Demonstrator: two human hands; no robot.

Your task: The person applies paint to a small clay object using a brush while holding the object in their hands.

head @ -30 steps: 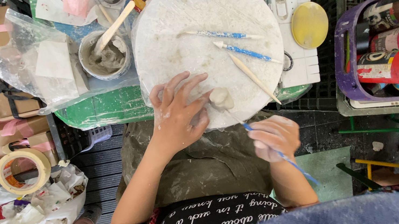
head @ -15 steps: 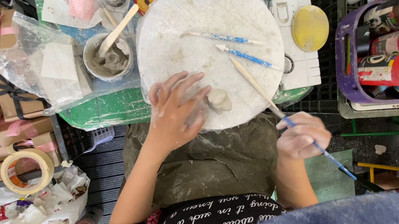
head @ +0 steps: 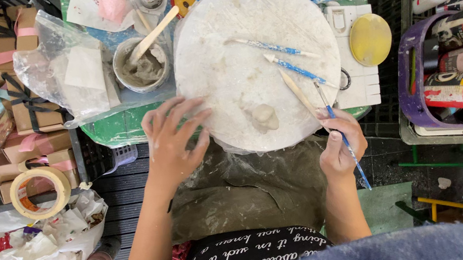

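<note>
Left hand [head: 173, 143] spread flat, empty, on near-left edge of round board [head: 257, 62]. Blue brush [head: 342, 136] pinched in right hand [head: 342, 145] at near-right edge. Clay lump [head: 265, 118] near board's front edge. Board best steadied, brush tip applied lightly.

- Round board [head: 241, 39]: left half bare, passable.
- Three sculpting tools [head: 290, 65] and clay lump [head: 265, 117] block its right and near side.
- Paste cup [head: 142, 68] crowds left edge.
</note>
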